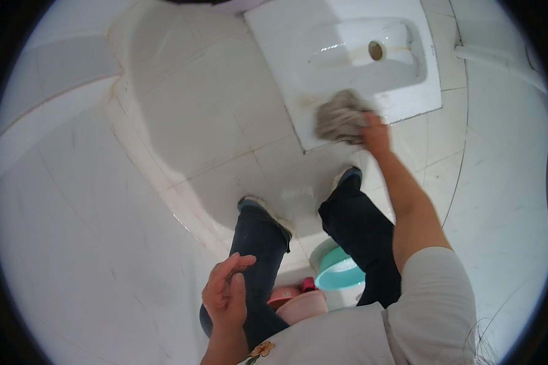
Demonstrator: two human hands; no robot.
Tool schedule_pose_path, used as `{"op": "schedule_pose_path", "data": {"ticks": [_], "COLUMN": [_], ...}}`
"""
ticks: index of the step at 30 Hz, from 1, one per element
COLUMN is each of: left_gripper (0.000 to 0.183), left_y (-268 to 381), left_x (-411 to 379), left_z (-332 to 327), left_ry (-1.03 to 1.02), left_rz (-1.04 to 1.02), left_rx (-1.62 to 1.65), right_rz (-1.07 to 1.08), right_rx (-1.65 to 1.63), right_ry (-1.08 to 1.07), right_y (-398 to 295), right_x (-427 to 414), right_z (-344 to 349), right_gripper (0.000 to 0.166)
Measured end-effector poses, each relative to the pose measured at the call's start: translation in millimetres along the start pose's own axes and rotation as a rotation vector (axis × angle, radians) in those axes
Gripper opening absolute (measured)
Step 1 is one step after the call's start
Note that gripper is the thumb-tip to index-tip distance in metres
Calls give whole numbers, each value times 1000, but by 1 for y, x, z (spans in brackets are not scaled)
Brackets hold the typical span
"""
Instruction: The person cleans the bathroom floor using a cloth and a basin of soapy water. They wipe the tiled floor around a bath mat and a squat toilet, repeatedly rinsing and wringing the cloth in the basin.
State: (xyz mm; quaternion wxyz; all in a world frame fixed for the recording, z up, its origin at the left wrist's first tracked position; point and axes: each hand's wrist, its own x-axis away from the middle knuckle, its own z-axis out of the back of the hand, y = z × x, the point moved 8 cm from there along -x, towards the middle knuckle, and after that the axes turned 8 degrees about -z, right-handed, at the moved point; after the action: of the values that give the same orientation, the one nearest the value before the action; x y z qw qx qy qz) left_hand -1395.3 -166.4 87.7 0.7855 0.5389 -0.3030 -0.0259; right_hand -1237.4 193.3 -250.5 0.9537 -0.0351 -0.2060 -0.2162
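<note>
A crumpled grey-beige cloth [340,117] lies against the near rim of a white ceramic squat toilet [411,98], gripped in my right hand [375,132]. The cloth looks slightly blurred. Beyond it is the toilet's recessed bowl, with a round drain hole [375,50] and faint brownish stains. A yellowish mark shows on the rim just left of the cloth. My left hand [226,287] hangs in the air above my left knee, fingers loosely curled but apart, with nothing in it.
Pale floor tiles [210,114] surround the toilet, bordered by white walls. A white pipe [493,59] runs along the right wall. Behind my feet stand a turquoise basin [340,273], a pale pink basin [303,308] and a red container [283,294]. My shoes [267,212] rest on the tiles.
</note>
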Motion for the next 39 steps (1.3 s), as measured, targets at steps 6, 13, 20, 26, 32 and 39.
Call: {"op": "schedule_pose_path", "data": {"ticks": [6,13,20,26,32,39], "left_gripper": [32,26,25,22,22,24], "left_y": [23,15,-8,-38,-47,-86], "left_x": [-53,-114,-136,-139,-155,-168], "left_z": [-47,-113,-180,-235,-280,-278], "left_ry": [-181,-247,-528,-779,-931,-982], "left_rz": [-174,-186,-493,-506,-527,-347], "left_rx": [-174,-258,-652,-675,-745,-814], "right_rz": [10,212,-252,-856,-1809,-2423], "right_rx": [29,-423,-494,-1109,-1746,-977], "right_ry": [120,152,27,482,867,293], "right_y": [68,-165,16,105,80,136], "right_x": [9,-8,65,227,468,460], "right_z": [13,8,8,-24,-133,-208], "right_gripper": [20,28,19,40,47,69]}}
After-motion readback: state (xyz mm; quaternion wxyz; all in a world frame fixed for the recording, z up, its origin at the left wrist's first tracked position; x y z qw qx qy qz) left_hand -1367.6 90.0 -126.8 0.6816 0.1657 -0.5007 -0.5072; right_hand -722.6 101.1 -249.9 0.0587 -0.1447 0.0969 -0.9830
